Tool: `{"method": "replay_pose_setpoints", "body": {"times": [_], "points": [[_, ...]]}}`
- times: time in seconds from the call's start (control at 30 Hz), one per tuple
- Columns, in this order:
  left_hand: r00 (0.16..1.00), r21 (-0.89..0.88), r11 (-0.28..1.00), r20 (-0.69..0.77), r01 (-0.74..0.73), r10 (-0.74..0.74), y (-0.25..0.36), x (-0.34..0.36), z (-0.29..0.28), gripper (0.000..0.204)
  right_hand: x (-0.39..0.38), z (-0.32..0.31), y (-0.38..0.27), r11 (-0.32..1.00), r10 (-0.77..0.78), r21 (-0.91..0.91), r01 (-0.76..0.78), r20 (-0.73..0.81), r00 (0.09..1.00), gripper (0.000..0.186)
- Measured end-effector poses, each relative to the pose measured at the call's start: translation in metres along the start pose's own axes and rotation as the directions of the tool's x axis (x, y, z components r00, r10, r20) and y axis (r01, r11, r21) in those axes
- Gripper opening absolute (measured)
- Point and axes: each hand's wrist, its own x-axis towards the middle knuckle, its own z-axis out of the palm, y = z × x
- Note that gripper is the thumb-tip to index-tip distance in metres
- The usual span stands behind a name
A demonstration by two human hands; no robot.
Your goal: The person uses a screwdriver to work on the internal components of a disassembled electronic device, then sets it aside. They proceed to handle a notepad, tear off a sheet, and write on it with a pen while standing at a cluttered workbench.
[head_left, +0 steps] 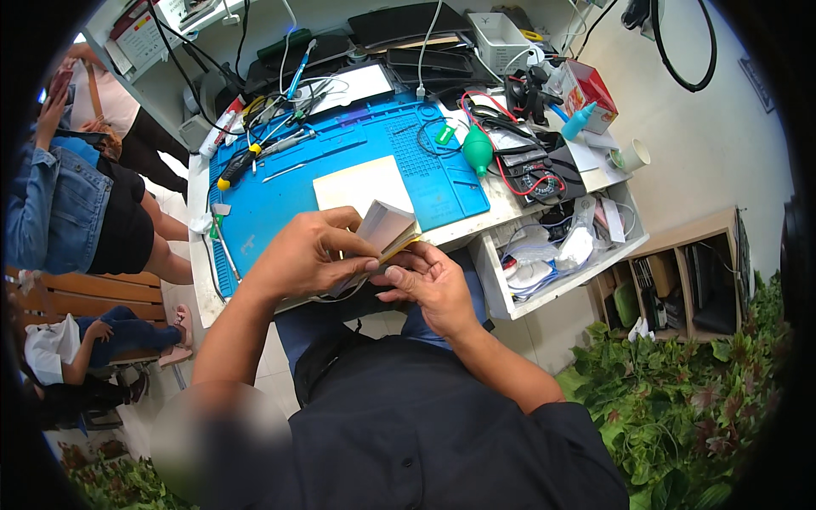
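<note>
Above the front edge of the bench, my left hand [316, 255] pinches a small pad of pale, greyish sheets [387, 224] between thumb and fingers. The top sheets stand tilted up from a yellowish lower layer. My right hand [432, 287] closes its fingertips on the lower right corner of the same pad. What lies under the fingers is hidden. Just beyond the hands, a cream-coloured flat square [361, 183] lies on the blue work mat [285, 197].
A yellow-black screwdriver [239, 167] and tweezers lie on the mat's left. At right stand a green air blower [478, 151], a multimeter [541, 177] with red leads and a paper cup [633, 156]. An open drawer [561, 289] juts out at right. People are at the left.
</note>
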Motion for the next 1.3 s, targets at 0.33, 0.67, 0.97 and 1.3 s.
{"method": "replay_pose_setpoints", "body": {"times": [0.33, 0.67, 0.97, 1.3], "points": [[0.997, 0.009, 1.000, 0.071, 0.004, -0.005, -0.001, 0.008, 0.003, 0.020, -0.003, -0.003, 0.007, 1.000, -0.006, 0.022, 0.007, -0.037, 0.999, 0.053], [1.000, -0.014, 1.000, 0.019, 0.010, -0.010, -0.008, 0.011, 0.002, 0.013, -0.004, -0.011, 0.013, 0.999, -0.008, 0.036, 0.010, -0.033, 0.999, 0.045], [0.989, -0.183, 0.981, -0.126, 0.057, -0.081, -0.045, 0.028, -0.047, 0.026, -0.021, -0.016, 0.020, 0.982, -0.154, -0.139, 0.129, -0.184, 0.971, 0.041], [0.929, -0.473, 0.842, -0.115, 0.260, -0.352, -0.066, 0.034, -0.056, 0.028, -0.009, -0.002, -0.017, 0.902, -0.250, -0.387, 0.192, -0.106, 0.962, 0.050]]}}
